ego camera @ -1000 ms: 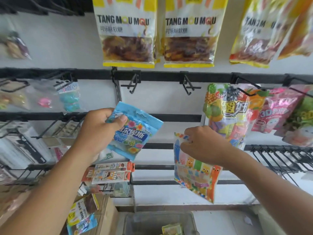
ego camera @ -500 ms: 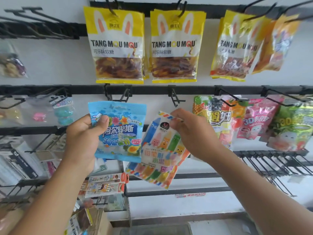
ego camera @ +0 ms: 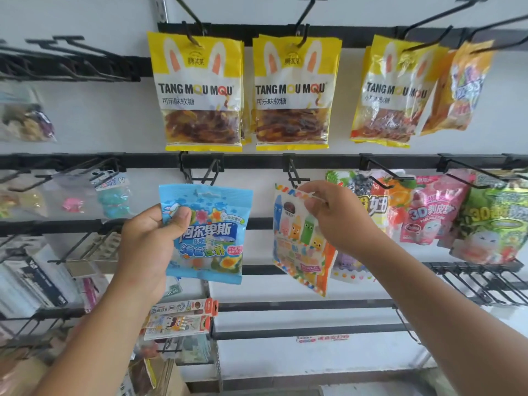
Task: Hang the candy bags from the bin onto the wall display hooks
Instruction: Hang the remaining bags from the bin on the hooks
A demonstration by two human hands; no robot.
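Note:
My left hand (ego camera: 148, 241) grips a blue candy bag (ego camera: 213, 232) by its left edge, thumb on the front, holding it upright just below an empty black hook (ego camera: 210, 174). My right hand (ego camera: 340, 215) pinches the top of a white candy bag with coloured crayon figures (ego camera: 297, 244). That bag's top edge sits right at the tip of another empty black hook (ego camera: 293, 174) on the middle rail. I cannot tell whether the hook passes through the bag's hole. The bin is out of view.
Yellow rabbit-ear bags (ego camera: 200, 92) hang on the upper rail. Fruit-print, pink and green bags (ego camera: 428, 210) fill the hooks to the right. Clear packets (ego camera: 111, 195) hang at left. Lower rails carry empty hooks (ego camera: 471, 278) and stationery packs (ego camera: 180, 318).
Both hands rose toward the middle rail. The blue bag turned upright under its hook. The crayon bag moved up and right until its top reached the hook tip.

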